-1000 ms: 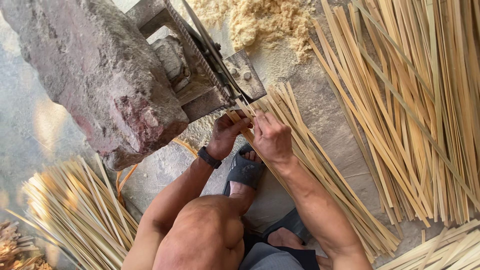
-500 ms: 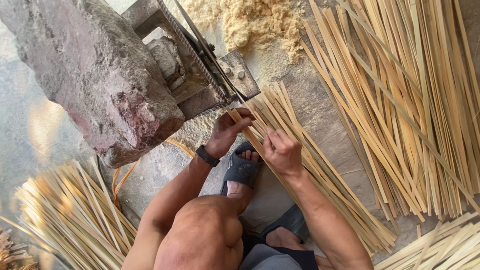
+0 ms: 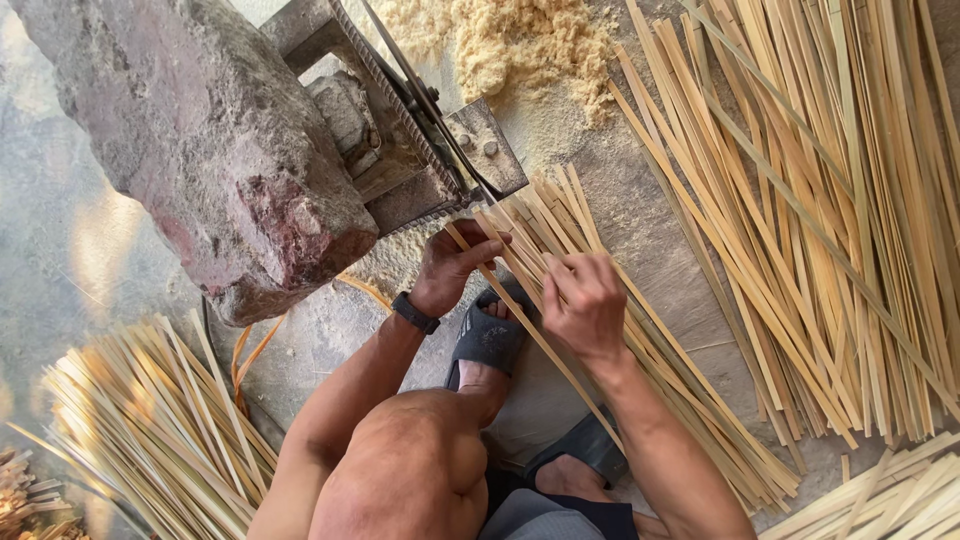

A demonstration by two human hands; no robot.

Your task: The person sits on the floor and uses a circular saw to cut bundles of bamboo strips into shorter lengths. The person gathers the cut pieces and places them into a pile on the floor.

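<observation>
My left hand [image 3: 452, 268] pinches a single bamboo strip [image 3: 530, 330] just below the metal splitting jig [image 3: 440, 150]; my right hand [image 3: 585, 305] closes on the bundle of strips [image 3: 650, 350] beside it. I judge I'm feeding the strip; next it needs lining up squarely with the jig's blade.

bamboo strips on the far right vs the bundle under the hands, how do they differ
The strips on the far right lie loose, fanned and crossing over a wide patch of floor; the bundle under the hands is narrow and packed nearly parallel. No hand touches the right pile, while the left hand and right hand rest on the bundle, whose end meets the metal cutter. Both are pale, flat, thin bamboo strips.
</observation>
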